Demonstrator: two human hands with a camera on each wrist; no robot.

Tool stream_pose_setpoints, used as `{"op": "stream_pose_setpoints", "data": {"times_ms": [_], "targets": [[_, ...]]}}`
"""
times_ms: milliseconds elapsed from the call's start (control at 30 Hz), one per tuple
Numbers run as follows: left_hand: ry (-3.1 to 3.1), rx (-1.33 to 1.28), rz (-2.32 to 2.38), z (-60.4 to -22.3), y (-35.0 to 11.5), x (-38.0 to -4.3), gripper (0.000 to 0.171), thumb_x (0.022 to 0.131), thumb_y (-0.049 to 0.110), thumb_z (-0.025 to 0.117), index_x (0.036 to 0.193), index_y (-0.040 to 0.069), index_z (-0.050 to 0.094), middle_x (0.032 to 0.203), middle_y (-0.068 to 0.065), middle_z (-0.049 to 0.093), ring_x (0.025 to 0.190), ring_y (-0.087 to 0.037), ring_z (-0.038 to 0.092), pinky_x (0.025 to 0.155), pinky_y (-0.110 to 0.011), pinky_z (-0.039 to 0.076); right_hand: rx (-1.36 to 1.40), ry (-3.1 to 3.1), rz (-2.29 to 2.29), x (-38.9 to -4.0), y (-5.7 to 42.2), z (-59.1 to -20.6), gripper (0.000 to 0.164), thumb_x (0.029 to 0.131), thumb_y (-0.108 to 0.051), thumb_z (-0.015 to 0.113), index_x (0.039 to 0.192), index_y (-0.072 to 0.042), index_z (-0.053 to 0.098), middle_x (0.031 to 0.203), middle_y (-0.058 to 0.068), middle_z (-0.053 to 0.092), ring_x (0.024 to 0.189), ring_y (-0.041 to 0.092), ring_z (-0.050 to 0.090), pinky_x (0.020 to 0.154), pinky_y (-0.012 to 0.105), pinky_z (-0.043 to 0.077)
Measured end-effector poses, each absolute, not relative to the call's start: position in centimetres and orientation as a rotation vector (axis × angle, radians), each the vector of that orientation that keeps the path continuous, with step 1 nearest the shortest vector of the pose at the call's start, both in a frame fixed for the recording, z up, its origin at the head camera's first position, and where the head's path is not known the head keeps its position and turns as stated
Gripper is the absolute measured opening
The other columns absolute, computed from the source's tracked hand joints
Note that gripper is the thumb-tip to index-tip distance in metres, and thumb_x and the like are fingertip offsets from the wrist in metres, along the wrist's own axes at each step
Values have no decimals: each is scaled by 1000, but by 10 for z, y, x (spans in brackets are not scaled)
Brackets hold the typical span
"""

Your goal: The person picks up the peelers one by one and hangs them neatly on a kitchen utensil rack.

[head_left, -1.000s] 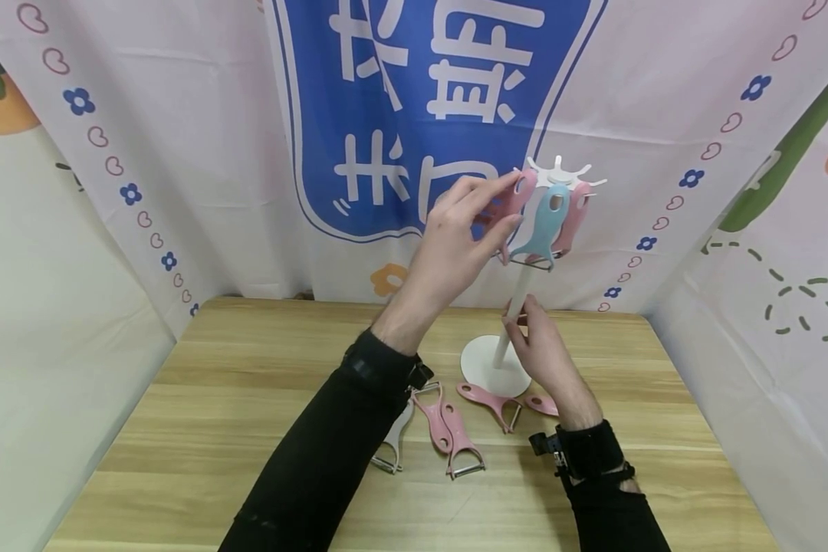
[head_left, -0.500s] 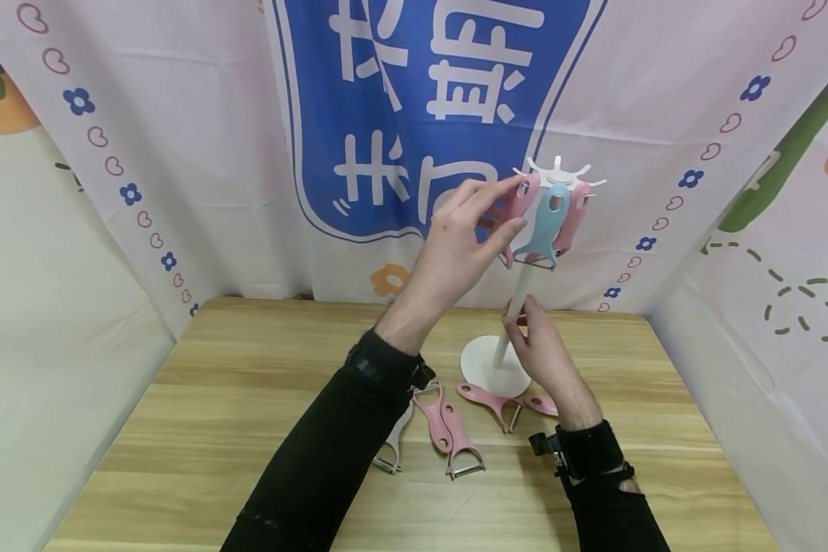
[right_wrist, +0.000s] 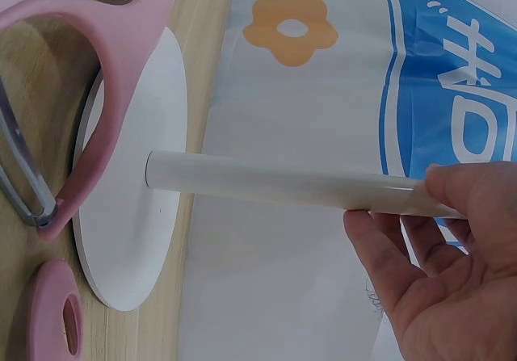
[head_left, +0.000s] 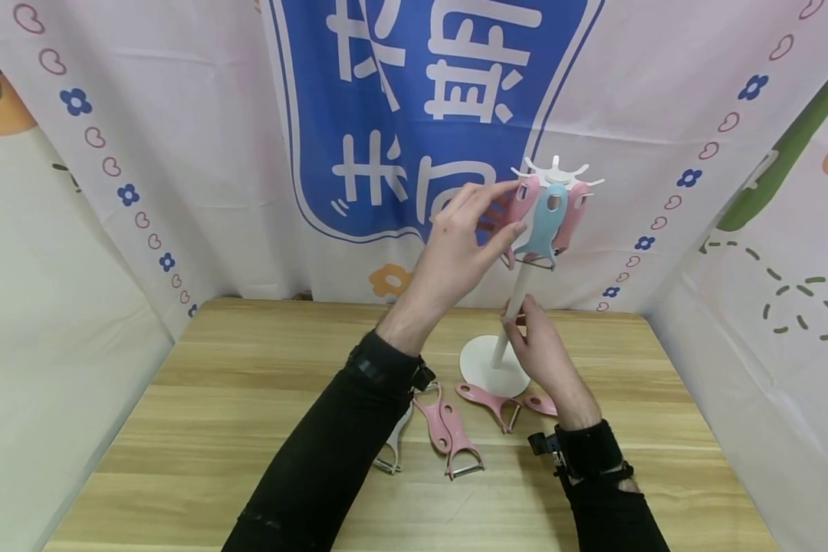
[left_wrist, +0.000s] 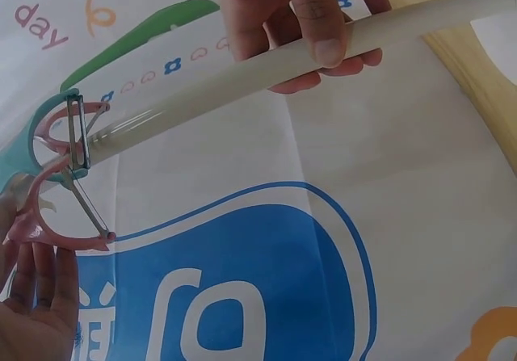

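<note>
A white stand with a hooked top and a round base stands on the table. My left hand pinches a pink peeler at the left hooks, its handle hole at a hook. Beside it hang a blue peeler and another pink peeler. Lower down, my right hand grips the white pole between thumb and fingers. In the left wrist view the blades of the hanging peelers show near the left fingers.
On the wooden table lie two touching pink peelers, a grey-white peeler partly behind the left sleeve, a pink peeler by the base, and another pink one partly behind the right wrist. A printed curtain hangs behind.
Over the last second my left hand shifts slightly right with the pink peeler, which sits a little lower at the hook. My right hand keeps its place on the pole.
</note>
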State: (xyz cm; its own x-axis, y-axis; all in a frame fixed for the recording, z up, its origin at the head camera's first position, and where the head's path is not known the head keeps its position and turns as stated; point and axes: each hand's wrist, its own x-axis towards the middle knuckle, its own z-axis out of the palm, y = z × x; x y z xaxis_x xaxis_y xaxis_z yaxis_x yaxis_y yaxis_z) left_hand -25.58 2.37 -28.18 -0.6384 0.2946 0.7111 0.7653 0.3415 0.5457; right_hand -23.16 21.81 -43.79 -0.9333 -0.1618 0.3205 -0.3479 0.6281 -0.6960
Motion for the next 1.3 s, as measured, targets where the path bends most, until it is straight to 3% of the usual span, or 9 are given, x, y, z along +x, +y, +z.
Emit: {"op": "stream_pose_setpoints", "data": {"times_ms": [967,1300], "targets": [[-2162,-890,-1133,-309,-10,-237,52,99,35,69,145,13,59,128,-2,59,117,-10,59,100,-18,50,430,-2627,1208,-232,219,-438,21,107,-12,54,126,-3,50,118,17,60,115,40,62,88,54,62],[-2229,-836,-1041,-328,-30,-228,49,98,34,71,142,15,61,124,1,60,109,-9,60,96,-21,53,419,-2645,1220,-231,218,-437,23,108,-13,54,127,-1,50,117,17,59,115,40,62,88,53,62]]}}
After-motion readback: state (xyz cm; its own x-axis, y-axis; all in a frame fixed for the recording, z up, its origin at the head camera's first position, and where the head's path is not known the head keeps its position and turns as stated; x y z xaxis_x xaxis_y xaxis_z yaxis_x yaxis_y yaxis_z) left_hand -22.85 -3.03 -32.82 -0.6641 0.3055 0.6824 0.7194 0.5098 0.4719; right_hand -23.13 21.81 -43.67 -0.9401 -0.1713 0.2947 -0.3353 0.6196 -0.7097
